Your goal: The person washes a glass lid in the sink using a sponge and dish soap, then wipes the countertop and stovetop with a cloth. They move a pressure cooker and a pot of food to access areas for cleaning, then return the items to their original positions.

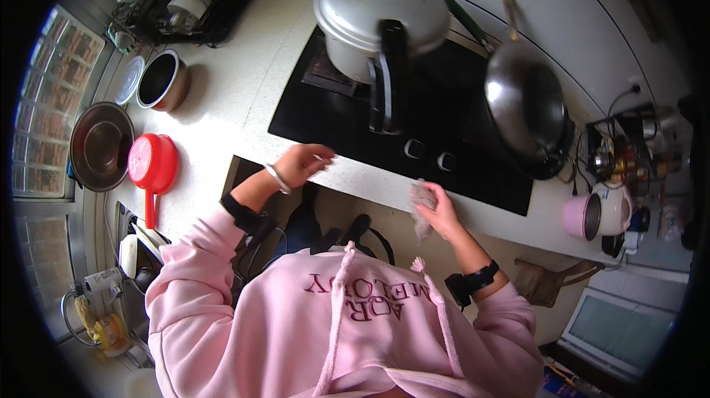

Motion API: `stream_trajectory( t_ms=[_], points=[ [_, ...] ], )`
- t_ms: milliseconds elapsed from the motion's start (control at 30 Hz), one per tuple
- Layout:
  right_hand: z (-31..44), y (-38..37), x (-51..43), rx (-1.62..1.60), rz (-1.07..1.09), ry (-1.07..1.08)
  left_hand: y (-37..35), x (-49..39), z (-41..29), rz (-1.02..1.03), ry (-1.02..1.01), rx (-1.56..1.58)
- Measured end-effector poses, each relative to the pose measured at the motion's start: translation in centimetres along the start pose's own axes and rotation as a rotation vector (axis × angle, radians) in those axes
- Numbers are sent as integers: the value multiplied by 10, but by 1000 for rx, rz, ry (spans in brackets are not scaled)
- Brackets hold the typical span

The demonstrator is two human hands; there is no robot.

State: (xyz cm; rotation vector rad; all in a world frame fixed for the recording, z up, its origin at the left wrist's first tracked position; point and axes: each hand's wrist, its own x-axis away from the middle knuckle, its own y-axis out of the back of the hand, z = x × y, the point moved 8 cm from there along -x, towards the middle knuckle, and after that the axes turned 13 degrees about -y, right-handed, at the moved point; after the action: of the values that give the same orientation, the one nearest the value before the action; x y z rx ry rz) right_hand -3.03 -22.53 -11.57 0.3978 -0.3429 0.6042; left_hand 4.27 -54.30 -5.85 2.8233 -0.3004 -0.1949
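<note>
My left hand (301,165) is held over the front edge of the counter, fingers loosely bent and apart, with nothing in it. At the cooktop's front edge, right of the two knobs' line of sight to me, my right hand (441,212) grips a crumpled greyish cloth (422,204). Beyond both hands lies the black glass cooktop (344,126). On its left part stands a lidded metal pressure cooker (355,15), its black handle pointing towards me. A dark metal wok (513,101) rests tilted at the cooktop's right side.
To the left on the counter (244,70) are a metal pot (161,80), a brown basin (100,145) and a red ladle-like scoop (166,162). A dish rack (222,26) stands behind. The sink area is near my left elbow; a pink pot (577,216) sits far right.
</note>
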Motion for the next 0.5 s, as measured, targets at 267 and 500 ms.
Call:
stream_trajectory(
  t_ms=[267, 500],
  points=[
    [156, -197, -90, -673, 711, -167, 52, -25, 35, -216, 23, 344],
    [104, -120, -122, 619, -34, 134, 264, -69, 119, -426, 396, 457]
  ],
)
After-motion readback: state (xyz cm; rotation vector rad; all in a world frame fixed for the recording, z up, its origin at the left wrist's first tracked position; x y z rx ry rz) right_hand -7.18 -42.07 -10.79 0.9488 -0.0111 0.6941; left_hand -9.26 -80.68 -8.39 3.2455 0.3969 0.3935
